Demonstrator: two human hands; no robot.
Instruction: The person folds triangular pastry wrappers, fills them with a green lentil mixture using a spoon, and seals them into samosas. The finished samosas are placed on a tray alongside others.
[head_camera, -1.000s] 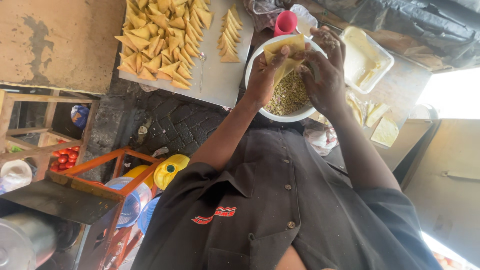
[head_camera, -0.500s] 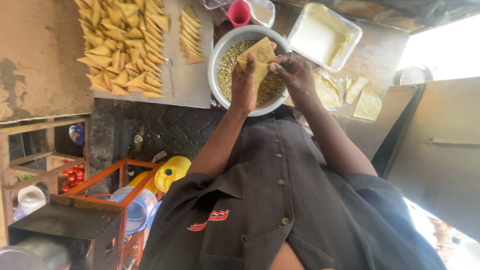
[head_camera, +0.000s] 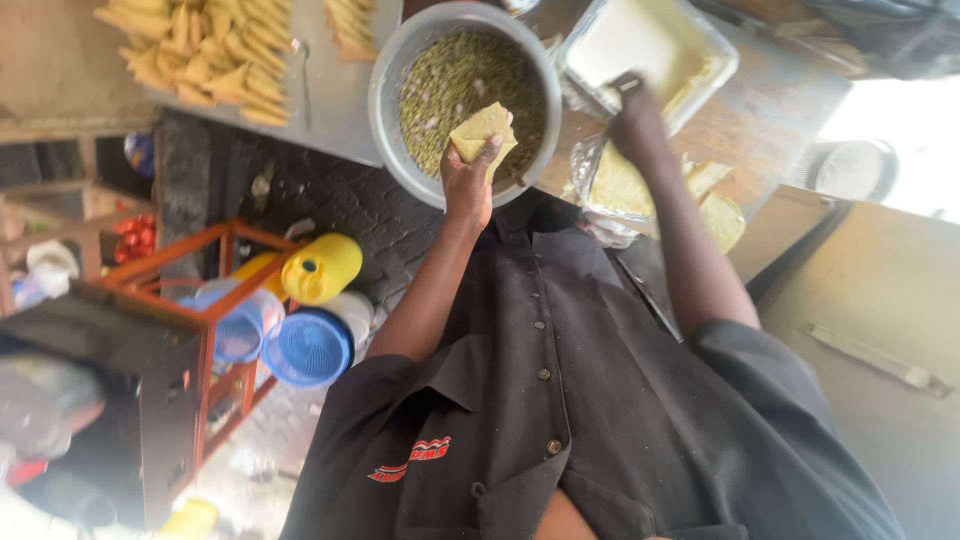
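While the grey metal counter (head_camera: 330, 100) is carrying most of the work, the person's left hand (head_camera: 468, 185) is hovering over a round, dull-silver metal bowl (head_camera: 385, 110), its grip closing around a folded, pale-yellow pastry cone (head_camera: 482, 132). The cone is sitting pinched between thumb and fingers, directly above the grainy green-brown filling (head_camera: 450, 85) that is lying loose inside the bowl. Beyond this grip and off to its left, smooth golden triangular pastries (head_camera: 200, 50) are lying piled in rows on the flat tray part of the counter, with a smaller stack (head_camera: 350, 25) lying just beside the bowl's rim.

The right hand (head_camera: 637, 110) is reaching well apart from the left one, to a rectangular pale container (head_camera: 700, 50) with a shiny foil-like rim and a creamy, smooth content; whether its grip is open or closed around anything I cannot tell, since the fingers are turned away. Just below that hand, thin yellow pastry sheets (head_camera: 625, 180) are lying flat on a crinkled wrapper on a brown wooden surface (head_camera: 770, 110).

Below the left grip, the ground is showing dark, rough cobbles (head_camera: 330, 210). An orange-painted metal frame (head_camera: 215, 300) is standing there, with a glossy yellow plastic jerrycan (head_camera: 322, 268) and a ribbed blue plastic basket (head_camera: 308, 348) resting close against it. A black buttoned shirt (head_camera: 560, 400) is filling the lower view.
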